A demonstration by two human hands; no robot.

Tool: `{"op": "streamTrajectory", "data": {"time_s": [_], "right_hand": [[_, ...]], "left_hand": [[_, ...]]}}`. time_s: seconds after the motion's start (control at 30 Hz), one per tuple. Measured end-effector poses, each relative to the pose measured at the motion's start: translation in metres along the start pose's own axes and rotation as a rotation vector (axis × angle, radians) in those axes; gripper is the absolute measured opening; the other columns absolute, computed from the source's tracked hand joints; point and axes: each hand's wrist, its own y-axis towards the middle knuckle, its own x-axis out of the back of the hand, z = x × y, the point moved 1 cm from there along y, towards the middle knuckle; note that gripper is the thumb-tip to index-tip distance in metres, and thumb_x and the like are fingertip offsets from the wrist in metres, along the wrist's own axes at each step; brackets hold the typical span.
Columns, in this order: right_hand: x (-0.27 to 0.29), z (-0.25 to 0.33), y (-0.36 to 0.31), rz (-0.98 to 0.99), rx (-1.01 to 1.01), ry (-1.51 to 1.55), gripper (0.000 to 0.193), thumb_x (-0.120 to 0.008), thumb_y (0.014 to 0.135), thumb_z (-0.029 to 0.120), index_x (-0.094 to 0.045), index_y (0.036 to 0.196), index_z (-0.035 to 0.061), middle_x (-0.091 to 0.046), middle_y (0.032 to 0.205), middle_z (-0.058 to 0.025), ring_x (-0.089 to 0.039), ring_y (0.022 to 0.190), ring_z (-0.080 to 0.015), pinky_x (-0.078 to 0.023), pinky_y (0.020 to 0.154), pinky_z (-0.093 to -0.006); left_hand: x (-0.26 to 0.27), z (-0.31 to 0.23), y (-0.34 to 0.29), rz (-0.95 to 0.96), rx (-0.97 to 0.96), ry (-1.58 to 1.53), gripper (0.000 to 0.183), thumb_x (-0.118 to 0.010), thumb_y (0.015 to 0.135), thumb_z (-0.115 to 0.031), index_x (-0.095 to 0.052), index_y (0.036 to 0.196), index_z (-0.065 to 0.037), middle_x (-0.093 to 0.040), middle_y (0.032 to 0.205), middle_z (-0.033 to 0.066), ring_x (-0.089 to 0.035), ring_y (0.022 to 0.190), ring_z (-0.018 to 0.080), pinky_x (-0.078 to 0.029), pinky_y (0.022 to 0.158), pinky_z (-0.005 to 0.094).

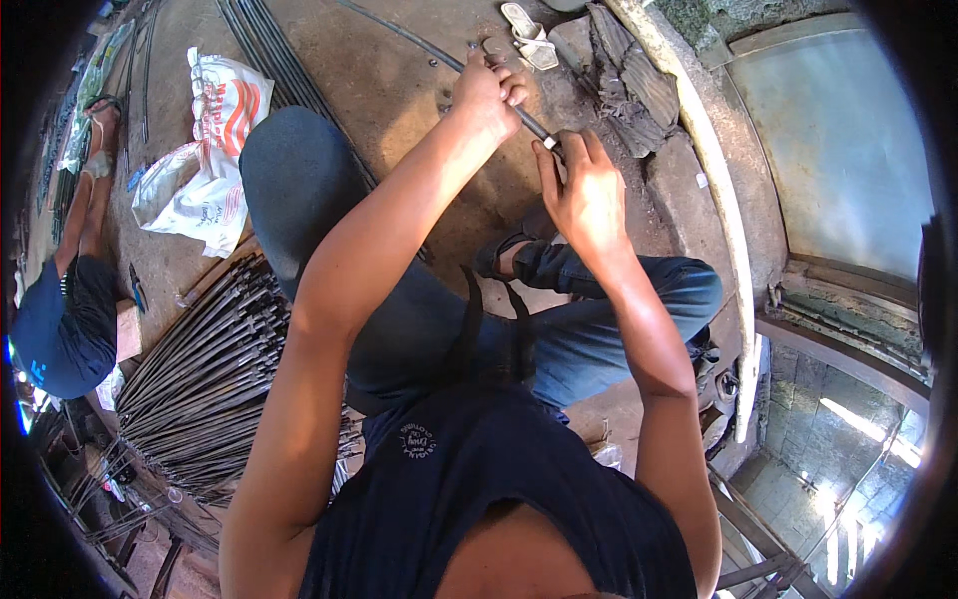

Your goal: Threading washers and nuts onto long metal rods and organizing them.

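Note:
A long dark metal rod [414, 38] slants from the top edge down to the space between my hands. My left hand [487, 98] is closed around it, a short way above its near end. At that end, my right hand [591, 192] pinches the rod between thumb and fingers, beside a small pale band [550, 143]. My fingers partly cover the tip, so its exact shape is hidden. A small dark speck shows at my left fingertips, too small to name.
Bundled dark rods [215, 369] lie at my left, with more long rods [264, 40] beyond my knee. A white printed sack [215, 140] rests on the floor. Pale sandals [529, 35] and stone slabs [634, 85] lie ahead. Another person [70, 324] sits at the far left.

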Motion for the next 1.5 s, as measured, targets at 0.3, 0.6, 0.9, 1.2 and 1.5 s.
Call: {"op": "streamTrajectory", "data": {"time_s": [0.3,0.6,0.9,1.2,1.5], "right_hand": [[-0.001,-0.017,0.003,0.314,-0.555,0.382,0.045,-0.058,0.087,0.042,-0.06,0.081,-0.0024,-0.055,0.057,-0.0167,-0.06,0.056,-0.0246,-0.046,0.053,-0.0368],[-0.01,-0.021,-0.003,0.068,0.129,-0.088,0.024,-0.061,0.088,0.025,-0.057,0.091,0.0009,-0.059,0.079,-0.0178,-0.062,0.06,-0.0363,-0.051,0.052,-0.0423],[-0.005,-0.015,-0.004,0.303,0.014,-0.248,0.031,-0.055,0.091,0.028,-0.055,0.082,-0.0019,-0.062,0.079,-0.0248,-0.063,0.066,-0.0407,-0.051,0.06,-0.0483],[-0.008,-0.036,0.003,0.856,-1.055,1.248,0.036,-0.046,0.095,0.044,-0.047,0.075,0.0137,-0.034,0.061,0.0086,-0.027,0.046,-0.0035,-0.019,0.042,-0.0206],[-0.01,-0.06,-0.004,0.446,-0.751,1.003,0.037,-0.054,0.093,0.037,-0.063,0.09,0.0012,-0.054,0.066,-0.0015,-0.053,0.059,-0.0093,-0.043,0.053,-0.0235]], "left_hand": [[0.014,0.012,0.012,-0.065,-0.026,0.065,0.037,-0.027,0.102,-0.034,-0.041,0.082,-0.006,-0.028,0.054,-0.0024,-0.023,0.043,0.0092,-0.022,0.038,0.0238],[0.018,0.013,0.014,-0.066,-0.024,0.08,0.039,-0.026,0.102,-0.037,-0.042,0.082,-0.007,-0.029,0.055,-0.0025,-0.024,0.043,0.0096,-0.023,0.038,0.0241],[0.026,0.018,0.017,-0.127,-0.01,0.123,0.04,-0.028,0.101,-0.039,-0.043,0.08,-0.008,-0.03,0.056,-0.0026,-0.026,0.044,0.0099,-0.024,0.038,0.0246],[0.034,0.019,0.027,-0.13,-0.006,0.139,0.042,-0.03,0.1,-0.043,-0.042,0.078,-0.009,-0.031,0.056,-0.0009,-0.023,0.042,0.0118,-0.024,0.04,0.0268],[0.036,0.026,0.03,-0.151,0.028,0.122,0.044,-0.029,0.1,-0.044,-0.043,0.079,-0.008,-0.03,0.056,-0.0014,-0.024,0.044,0.0116,-0.028,0.044,0.0275]]}}
